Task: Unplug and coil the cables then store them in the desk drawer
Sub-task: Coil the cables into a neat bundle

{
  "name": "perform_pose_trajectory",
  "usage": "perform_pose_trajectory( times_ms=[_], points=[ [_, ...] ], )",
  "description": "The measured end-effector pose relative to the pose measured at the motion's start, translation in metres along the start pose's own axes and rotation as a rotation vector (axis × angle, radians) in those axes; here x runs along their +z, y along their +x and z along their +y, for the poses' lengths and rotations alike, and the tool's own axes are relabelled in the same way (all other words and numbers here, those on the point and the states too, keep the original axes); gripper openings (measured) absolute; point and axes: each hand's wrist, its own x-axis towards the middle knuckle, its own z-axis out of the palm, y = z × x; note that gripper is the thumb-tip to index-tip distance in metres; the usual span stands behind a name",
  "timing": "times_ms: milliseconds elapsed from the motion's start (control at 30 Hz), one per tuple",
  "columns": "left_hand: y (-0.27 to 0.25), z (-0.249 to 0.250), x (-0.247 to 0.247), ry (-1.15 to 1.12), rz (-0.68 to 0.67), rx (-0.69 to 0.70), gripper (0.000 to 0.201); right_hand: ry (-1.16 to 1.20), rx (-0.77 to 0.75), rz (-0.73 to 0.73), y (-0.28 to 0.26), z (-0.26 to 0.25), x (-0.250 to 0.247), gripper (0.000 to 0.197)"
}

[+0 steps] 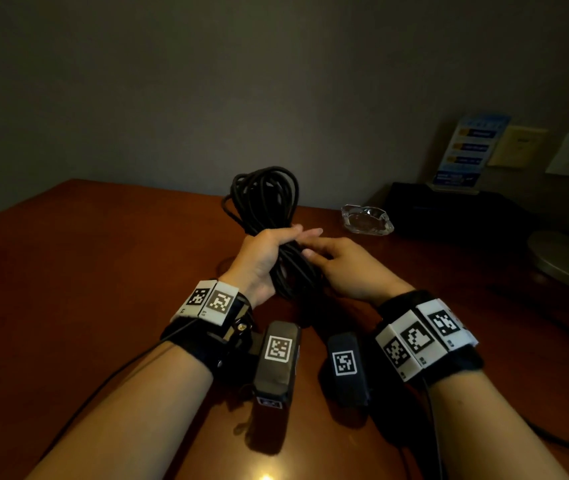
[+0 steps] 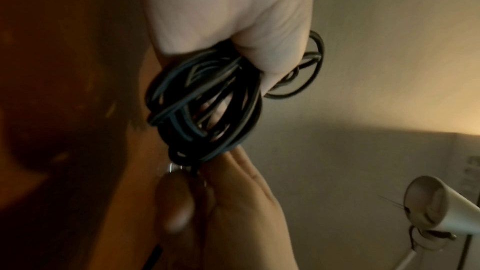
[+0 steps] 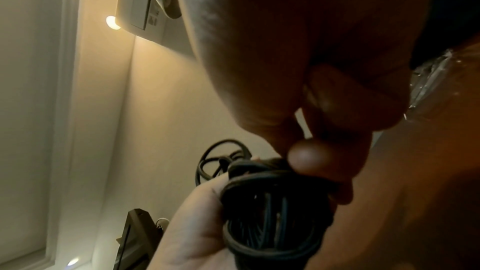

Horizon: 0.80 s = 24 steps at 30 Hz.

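I hold one coiled black rubber cable (image 1: pixel 269 216) above the reddish-brown wooden desk (image 1: pixel 85 271), my left hand (image 1: pixel 258 261) wrapped round its middle. My right hand (image 1: pixel 341 268) pinches its strands; one clear glass ashtray (image 1: pixel 367 220) sits nearby, and no writing is legible.

Wrist-band markers (image 1: pixel 414 337): black-and-white coded squares only; tiny characters beneath are too small to be read.
Blue card stand (image 1: pixel 466 150), beyond the right hand: lines of print are blurred; nothing can be read.
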Motion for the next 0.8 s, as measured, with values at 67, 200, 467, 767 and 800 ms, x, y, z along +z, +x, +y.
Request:
perform_pose_trajectory(
  times_ms=[67,200,467,767,800],
  points=[
    [0.004,0.003,-0.004,-0.093,0.071,0.023,0.024,0.001,0.046,-0.002,-0.002,0.000,0.000,0.020],
    [0.005,0.014,-0.017,-0.209,0.267,0.106,0.015,-0.045,0.193,-0.064,-0.007,0.002,-0.009,0.011],
    [-0.001,0.030,-0.029,-0.188,0.639,0.235,0.052,-0.168,0.214,-0.191,-0.016,0.001,-0.019,0.027],
    [0.001,0.021,-0.024,-0.106,0.635,0.239,0.061,-0.058,0.125,0.063,-0.012,0.007,-0.023,0.026],
    [0.001,0.020,-0.023,-0.104,0.629,0.237,0.061,-0.094,0.122,0.034,-0.012,0.007,-0.024,0.027]
  ],
)
